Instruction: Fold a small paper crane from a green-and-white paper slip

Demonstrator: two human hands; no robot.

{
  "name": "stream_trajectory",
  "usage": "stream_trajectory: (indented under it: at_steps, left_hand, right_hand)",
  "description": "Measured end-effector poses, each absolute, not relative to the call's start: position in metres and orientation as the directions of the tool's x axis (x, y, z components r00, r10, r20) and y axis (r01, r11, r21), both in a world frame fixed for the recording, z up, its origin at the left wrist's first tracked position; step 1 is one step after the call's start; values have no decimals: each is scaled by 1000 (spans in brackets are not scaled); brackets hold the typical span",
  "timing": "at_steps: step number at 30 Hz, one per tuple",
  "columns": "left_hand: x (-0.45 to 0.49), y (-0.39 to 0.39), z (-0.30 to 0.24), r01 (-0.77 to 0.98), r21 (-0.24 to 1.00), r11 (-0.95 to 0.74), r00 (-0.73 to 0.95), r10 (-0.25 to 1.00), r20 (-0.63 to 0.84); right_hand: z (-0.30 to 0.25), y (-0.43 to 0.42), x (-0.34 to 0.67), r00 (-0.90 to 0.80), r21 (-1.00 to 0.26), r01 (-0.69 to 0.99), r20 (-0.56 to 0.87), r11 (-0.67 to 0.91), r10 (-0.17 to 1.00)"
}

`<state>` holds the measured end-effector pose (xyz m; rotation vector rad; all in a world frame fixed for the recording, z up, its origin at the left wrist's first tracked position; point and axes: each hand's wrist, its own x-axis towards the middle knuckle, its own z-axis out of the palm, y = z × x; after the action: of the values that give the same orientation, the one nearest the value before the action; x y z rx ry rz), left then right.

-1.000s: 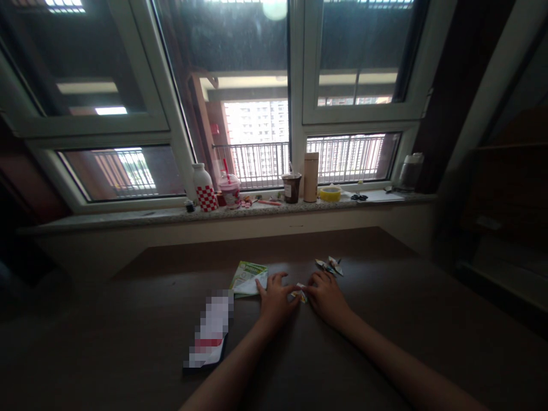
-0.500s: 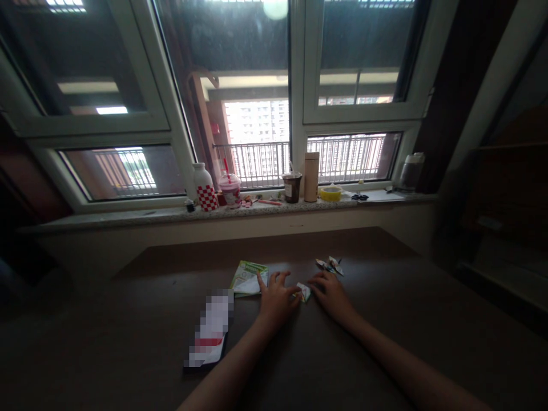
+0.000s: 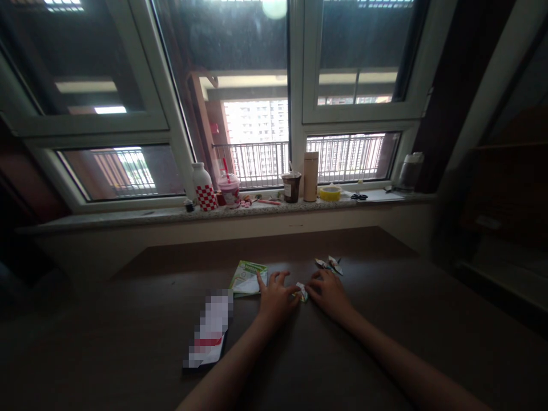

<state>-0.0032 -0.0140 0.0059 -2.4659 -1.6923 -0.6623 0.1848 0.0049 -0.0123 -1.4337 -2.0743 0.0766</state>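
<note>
A small folded piece of paper (image 3: 302, 292), white with green and orange print, lies on the dark table between my hands. My left hand (image 3: 275, 295) holds its left edge down with the thumb, while the other fingers spread out to the left. On the other side, my right hand (image 3: 329, 292) has its fingers bent together at the paper's right edge, gripping it. Just beyond that hand lie small folded paper pieces (image 3: 329, 265) with pointed ends. A green-and-white printed paper sheet or packet (image 3: 247, 279) lies beside my left fingertips, partly covered by them.
A phone-like flat object (image 3: 209, 331), blurred by pixels, lies left of my left forearm on the brown table (image 3: 141, 308). Along the windowsill (image 3: 257, 212) stand a checked bottle (image 3: 204, 188), drink cups (image 3: 291, 187), a tan flask (image 3: 311, 177), yellow tape (image 3: 330, 194) and scissors (image 3: 359, 197).
My right fingers have moved slightly left, closer onto the folded paper, and the paper's visible shape has altered a little. My left hand stays almost in place.
</note>
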Motion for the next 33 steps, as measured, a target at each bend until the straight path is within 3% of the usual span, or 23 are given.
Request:
stream_trajectory:
  at_steps: [11,33]
  left_hand:
    - [-5,-12,5,906,170,-388,304,874,380]
    - [-5,-11,1,902,228,-367,272,892,361]
  right_hand:
    - [-18,10,180,-203,-422,834,365,355,909]
    - [-12,6,186,-263,-448,807,312,386,913]
